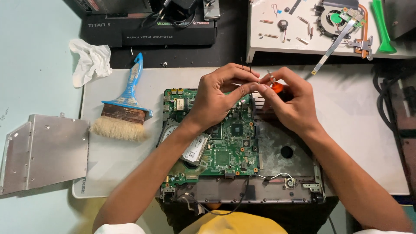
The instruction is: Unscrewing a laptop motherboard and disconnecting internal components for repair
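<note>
An opened laptop base [277, 190] lies in front of me with its green motherboard [229, 147] exposed and a silver hard drive [196, 149] on the left side. My left hand [216, 97] and my right hand [290, 102] meet above the board's upper edge, fingertips pinched together. The right hand grips an orange-handled screwdriver [277, 88]; the left hand's fingertips pinch its thin tip together with a small part too tiny to identify. Thin black wires [242, 63] stick up behind the left hand.
A blue-handled brush [125, 106] lies left of the laptop on the grey mat [359, 143]. A metal drive cover [41, 151] sits far left, crumpled tissue [89, 60] behind it. A white tray [303, 47] at the back holds screws, a fan [331, 19] and a green pry tool [381, 24].
</note>
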